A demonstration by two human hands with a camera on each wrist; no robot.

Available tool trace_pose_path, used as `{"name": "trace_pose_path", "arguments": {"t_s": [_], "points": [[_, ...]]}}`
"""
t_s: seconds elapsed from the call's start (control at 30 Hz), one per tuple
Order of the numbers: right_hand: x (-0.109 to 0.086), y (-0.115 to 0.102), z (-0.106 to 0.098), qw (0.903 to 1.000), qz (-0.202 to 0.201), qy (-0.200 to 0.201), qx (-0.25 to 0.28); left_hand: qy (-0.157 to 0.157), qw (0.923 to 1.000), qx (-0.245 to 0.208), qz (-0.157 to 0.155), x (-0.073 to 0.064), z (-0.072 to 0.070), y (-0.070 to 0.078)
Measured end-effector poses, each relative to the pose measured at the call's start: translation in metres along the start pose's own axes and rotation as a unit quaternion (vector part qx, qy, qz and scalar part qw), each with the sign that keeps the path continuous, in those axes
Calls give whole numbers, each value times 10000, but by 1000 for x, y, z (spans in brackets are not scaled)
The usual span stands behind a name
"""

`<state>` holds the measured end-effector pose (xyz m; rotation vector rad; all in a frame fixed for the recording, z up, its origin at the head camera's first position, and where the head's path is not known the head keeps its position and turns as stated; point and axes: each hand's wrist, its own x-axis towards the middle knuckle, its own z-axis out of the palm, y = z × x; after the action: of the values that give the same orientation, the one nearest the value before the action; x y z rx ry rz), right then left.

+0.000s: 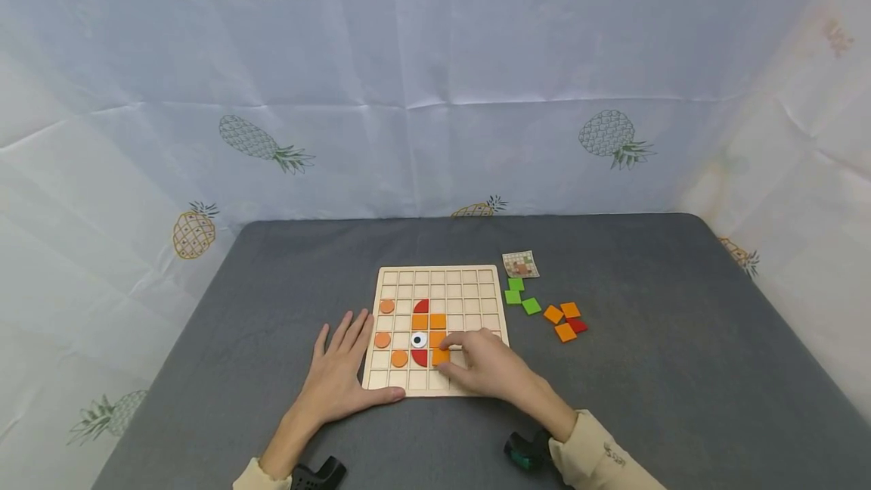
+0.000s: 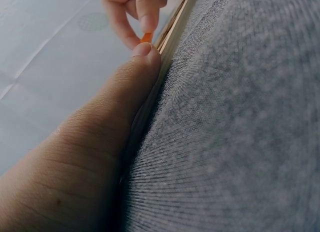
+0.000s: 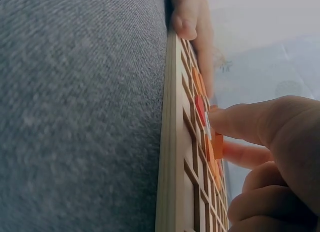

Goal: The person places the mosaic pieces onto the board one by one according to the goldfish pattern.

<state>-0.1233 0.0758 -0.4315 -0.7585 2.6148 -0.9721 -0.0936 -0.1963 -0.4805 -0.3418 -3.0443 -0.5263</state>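
1. Head view: the right hand (image 1: 486, 363) pinches an orange tile (image 1: 441, 357) between thumb and finger, at the gridded board (image 1: 476, 301).
2. Just left of the grip, board cells hold an eye piece (image 1: 418, 339) and red pieces (image 1: 420, 358); farther left lie orange discs (image 1: 399, 358).
3. Left of the grip, the left hand (image 1: 340, 380) lies with straight fingers along the board's edge, grasping nothing.
4. Right of the grip are loose green squares (image 1: 512, 297), orange squares (image 1: 565, 333) and a card (image 1: 520, 264); far beyond it, the backdrop (image 1: 435, 36) reads "PINEAPPLE" in mirrored letters.
5. Left wrist view: the pinched tile shows just past the left thumb (image 2: 142, 59).
6. Right wrist view: the tile stands upright in the grip; I cannot tell whether it touches the board.
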Motion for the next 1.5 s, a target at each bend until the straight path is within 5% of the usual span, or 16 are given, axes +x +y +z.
{"name": "trace_pose_path", "arguments": {"t_s": [0.37, 1.13, 1.5], "points": [[3, -1, 6, 9994, -139, 104, -313, 162, 9998, 62, 75, 0, 2, -1], [4, 1, 11, 9991, -153, 385, -121, 154, 9998, 46, 101, -1, 0, -1], [-3, 6, 3, 9988, 124, 472, -39, 73, 9999, 88, 19, 1, 0, 0]]}}
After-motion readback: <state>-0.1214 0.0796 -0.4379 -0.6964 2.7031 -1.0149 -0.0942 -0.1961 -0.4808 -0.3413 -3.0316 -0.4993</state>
